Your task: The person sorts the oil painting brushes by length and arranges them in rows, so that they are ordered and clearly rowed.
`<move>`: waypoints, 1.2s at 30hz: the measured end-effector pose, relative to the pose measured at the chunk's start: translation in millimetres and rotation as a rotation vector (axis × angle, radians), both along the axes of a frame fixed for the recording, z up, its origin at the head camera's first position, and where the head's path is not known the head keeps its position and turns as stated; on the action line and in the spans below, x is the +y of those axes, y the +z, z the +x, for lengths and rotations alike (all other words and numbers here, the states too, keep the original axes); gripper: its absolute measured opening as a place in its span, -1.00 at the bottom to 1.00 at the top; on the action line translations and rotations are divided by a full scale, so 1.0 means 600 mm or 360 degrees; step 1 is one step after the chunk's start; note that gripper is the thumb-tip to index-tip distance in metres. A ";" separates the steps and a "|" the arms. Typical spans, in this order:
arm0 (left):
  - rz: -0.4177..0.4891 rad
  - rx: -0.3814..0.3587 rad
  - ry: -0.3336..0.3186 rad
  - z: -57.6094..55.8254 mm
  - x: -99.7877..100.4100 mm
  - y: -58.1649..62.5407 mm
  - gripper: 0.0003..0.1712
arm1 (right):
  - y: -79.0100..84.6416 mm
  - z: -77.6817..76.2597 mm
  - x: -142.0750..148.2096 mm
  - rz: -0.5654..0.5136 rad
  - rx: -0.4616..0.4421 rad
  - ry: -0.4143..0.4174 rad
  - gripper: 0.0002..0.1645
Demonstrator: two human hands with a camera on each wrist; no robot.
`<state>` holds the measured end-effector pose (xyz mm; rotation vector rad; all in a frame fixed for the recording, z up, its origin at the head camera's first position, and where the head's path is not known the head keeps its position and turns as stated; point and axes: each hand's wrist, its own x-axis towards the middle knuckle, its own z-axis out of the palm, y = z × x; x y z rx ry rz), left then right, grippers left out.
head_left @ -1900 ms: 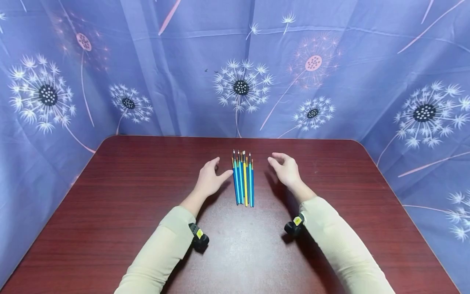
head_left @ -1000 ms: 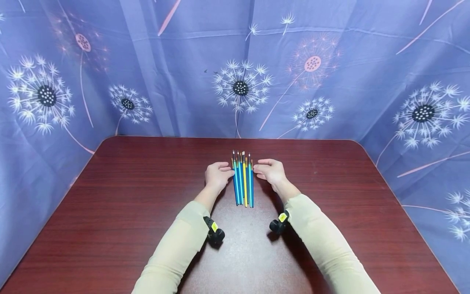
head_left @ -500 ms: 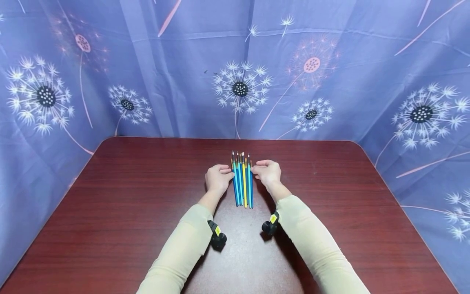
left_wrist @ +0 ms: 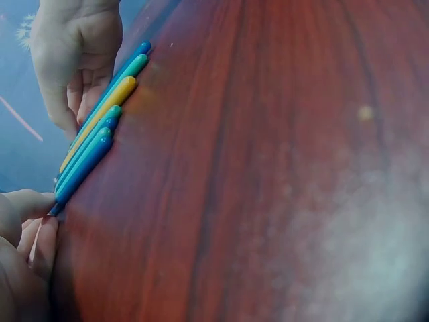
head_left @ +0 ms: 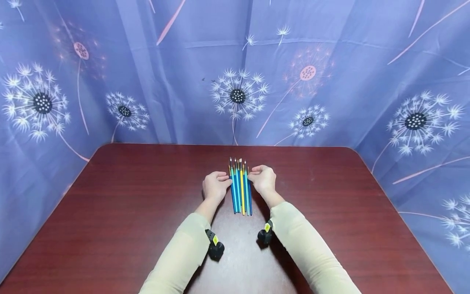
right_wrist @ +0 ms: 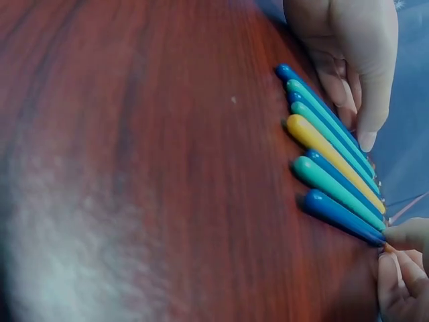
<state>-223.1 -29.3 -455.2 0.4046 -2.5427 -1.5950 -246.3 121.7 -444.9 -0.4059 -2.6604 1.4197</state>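
Note:
Several paintbrushes (head_left: 242,192) lie side by side on the table, bristles toward the far edge. Their handles are dark blue and turquoise, with one yellow handle (right_wrist: 318,142) among them. My left hand (head_left: 214,185) is at the left side of the row, its thumb tip touching the outer blue handle near the bristle end. Opposite it, my right hand (head_left: 263,179) has its thumb and fingertips against the outer blue brush (right_wrist: 342,218) on the right. Both hands press inward from the sides with fingers extended. Part of each outer brush is hidden behind fingertips.
The red-brown wooden table (head_left: 128,212) has rounded far corners. A blue curtain (head_left: 176,81) with dandelion prints hangs behind and at both sides. A small black camera sits on each wrist, the left camera (head_left: 216,249) and the right camera (head_left: 264,236).
Both hands came in from the sides to the brushes; the right hand moved left until it met the row. The bristle ends now lie slightly closer together. The head view has tilted up slightly.

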 end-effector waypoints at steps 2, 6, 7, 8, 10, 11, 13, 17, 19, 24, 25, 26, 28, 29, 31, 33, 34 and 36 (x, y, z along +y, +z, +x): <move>0.0009 -0.0003 0.0000 0.003 0.001 -0.002 -0.66 | -0.006 0.003 0.000 0.0018 0.0022 -0.0007 -0.75; 0.0003 0.0030 0.0009 0.002 0.001 0.001 -0.67 | -0.009 0.004 -0.004 0.0029 0.0073 -0.0002 -0.73; -0.0004 0.0039 0.0015 0.000 0.000 0.004 -0.68 | -0.007 0.003 -0.007 0.0037 0.0082 -0.0001 -0.72; -0.0015 0.0048 0.0019 -0.001 -0.001 0.007 -0.68 | -0.005 0.002 -0.009 0.0050 0.0087 -0.0002 -0.72; -0.0027 0.0054 0.0028 -0.004 -0.001 0.008 -0.69 | -0.003 0.001 -0.013 0.0078 0.0087 -0.0005 -0.71; -0.0026 0.0050 0.0029 -0.004 -0.001 0.008 -0.70 | -0.002 0.001 -0.014 0.0098 0.0088 -0.0010 -0.71; -0.0030 0.0048 0.0026 -0.005 0.000 0.006 -0.70 | -0.002 0.002 -0.014 0.0137 0.0095 -0.0025 -0.72; -0.0015 0.0046 0.0020 -0.004 0.002 0.000 -0.71 | -0.004 0.003 -0.013 0.0171 0.0102 -0.0050 -0.73; -0.0014 0.0046 0.0021 -0.003 0.002 -0.001 -0.72 | -0.005 0.004 -0.012 0.0171 0.0091 -0.0061 -0.73; -0.0003 0.0060 0.0011 -0.002 0.004 0.000 -0.71 | -0.002 0.002 -0.008 0.0118 0.0096 -0.0084 -0.70; 0.0001 0.0062 0.0006 -0.002 0.004 0.001 -0.71 | 0.000 0.002 -0.007 0.0098 0.0094 -0.0089 -0.69; 0.0002 0.0061 0.0003 -0.002 0.005 0.001 -0.70 | 0.001 0.001 -0.005 0.0076 0.0088 -0.0095 -0.68; 0.0000 0.0059 0.0002 -0.001 0.005 0.000 -0.70 | 0.002 0.000 -0.002 0.0020 0.0063 -0.0101 -0.68; -0.0007 0.0056 0.0004 -0.001 0.005 -0.001 -0.70 | 0.002 0.000 0.000 -0.0011 0.0050 -0.0105 -0.67; -0.0011 0.0049 0.0010 -0.001 0.005 -0.004 -0.71 | 0.001 0.000 0.001 -0.0057 0.0024 -0.0117 -0.66; -0.0016 0.0049 0.0014 0.000 0.003 -0.005 -0.71 | 0.000 -0.001 0.001 -0.0104 0.0017 -0.0133 -0.65; -0.0015 0.0049 0.0017 0.000 0.002 -0.005 -0.71 | 0.000 -0.001 0.000 -0.0125 0.0018 -0.0141 -0.65; -0.0021 0.0055 0.0019 0.000 0.000 -0.005 -0.71 | 0.001 0.000 -0.003 -0.0163 0.0022 -0.0157 -0.63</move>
